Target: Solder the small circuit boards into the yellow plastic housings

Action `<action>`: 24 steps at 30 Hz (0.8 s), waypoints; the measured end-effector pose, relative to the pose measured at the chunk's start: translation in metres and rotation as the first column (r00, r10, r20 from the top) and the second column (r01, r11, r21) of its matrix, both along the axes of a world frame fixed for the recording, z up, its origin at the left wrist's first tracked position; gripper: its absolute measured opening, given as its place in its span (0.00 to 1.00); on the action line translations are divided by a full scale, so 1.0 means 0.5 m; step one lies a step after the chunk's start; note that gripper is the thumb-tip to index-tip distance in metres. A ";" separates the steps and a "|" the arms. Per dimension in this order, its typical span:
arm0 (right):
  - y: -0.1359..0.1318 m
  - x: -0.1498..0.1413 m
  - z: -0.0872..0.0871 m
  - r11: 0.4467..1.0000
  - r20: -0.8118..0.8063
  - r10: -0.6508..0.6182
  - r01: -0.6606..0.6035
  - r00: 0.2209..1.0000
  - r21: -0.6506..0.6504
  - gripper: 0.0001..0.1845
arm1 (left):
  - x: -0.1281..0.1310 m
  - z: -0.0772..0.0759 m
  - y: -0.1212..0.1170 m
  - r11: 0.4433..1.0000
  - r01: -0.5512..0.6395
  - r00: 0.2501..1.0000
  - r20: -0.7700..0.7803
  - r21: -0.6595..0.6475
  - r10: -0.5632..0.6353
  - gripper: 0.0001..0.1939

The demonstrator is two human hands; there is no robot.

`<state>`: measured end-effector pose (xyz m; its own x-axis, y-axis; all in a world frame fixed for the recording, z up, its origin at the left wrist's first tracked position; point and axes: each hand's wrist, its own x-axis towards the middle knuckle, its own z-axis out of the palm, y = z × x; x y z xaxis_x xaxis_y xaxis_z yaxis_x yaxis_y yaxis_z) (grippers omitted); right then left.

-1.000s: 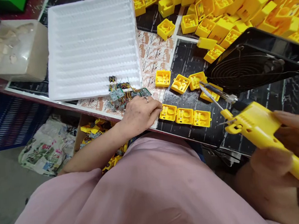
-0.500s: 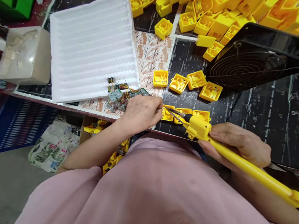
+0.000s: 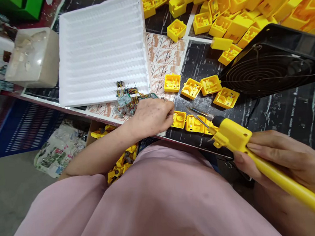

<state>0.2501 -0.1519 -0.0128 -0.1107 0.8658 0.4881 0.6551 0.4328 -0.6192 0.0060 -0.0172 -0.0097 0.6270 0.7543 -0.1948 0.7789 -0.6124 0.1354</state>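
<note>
My right hand [image 3: 288, 158] is wrapped round the handle of a yellow soldering iron [image 3: 233, 135]. The iron's metal tip and a thin feed tube point left, just above a short row of open yellow plastic cases near the table edge. My left hand [image 3: 154, 116] is closed, its fingertips against the left side of the first yellow case [image 3: 178, 119]; what they pinch is hidden. The iron's front partly covers the case at the right end of the row. Beside my left hand lie small circuit boards with wires [image 3: 126, 100].
A white foam tray [image 3: 103, 49] lies behind my left hand. A black fan [image 3: 267, 64] stands at the right, with a heap of yellow cases [image 3: 237, 20] behind it. Several open cases [image 3: 192, 88] sit mid-table. At the left is a translucent plastic box [image 3: 33, 58].
My right hand has drawn the soldering iron back to the right, its tip leaving the first case. My left hand stays closed by that case. The view has shifted slightly.
</note>
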 end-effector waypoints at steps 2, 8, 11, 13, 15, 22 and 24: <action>-0.002 0.005 -0.006 0.999 0.019 0.018 -0.019 1.000 0.041 0.02 | 0.000 -0.001 0.000 1.000 0.006 1.000 -0.001 0.003 -0.006 0.15; -0.006 0.007 -0.027 0.997 -0.052 -0.022 0.025 0.998 0.067 0.26 | -0.012 0.001 0.004 0.999 0.035 0.999 0.014 -0.016 -0.035 0.15; -0.017 0.003 -0.038 0.979 -0.046 -0.200 0.201 0.979 0.041 0.34 | -0.042 0.005 0.000 0.998 0.039 0.986 0.166 -0.055 -0.030 0.24; -0.022 0.000 -0.044 0.963 -0.050 -0.264 0.266 0.963 0.047 0.36 | -0.063 0.003 -0.008 1.000 0.011 0.969 0.247 0.024 -0.016 0.25; -0.021 -0.004 -0.046 0.963 -0.060 -0.247 0.252 0.967 0.098 0.36 | -0.077 -0.005 -0.019 0.977 -0.064 0.969 0.248 0.202 0.012 0.22; -0.013 -0.010 -0.043 0.976 -0.026 -0.188 0.189 0.982 0.104 0.35 | -0.047 -0.041 -0.023 0.917 -0.105 0.985 0.170 0.384 0.042 0.18; -0.017 -0.001 -0.042 0.978 -0.005 -0.189 0.189 0.982 0.088 0.32 | -0.044 -0.041 -0.019 0.949 -0.085 0.975 0.223 0.303 0.017 0.14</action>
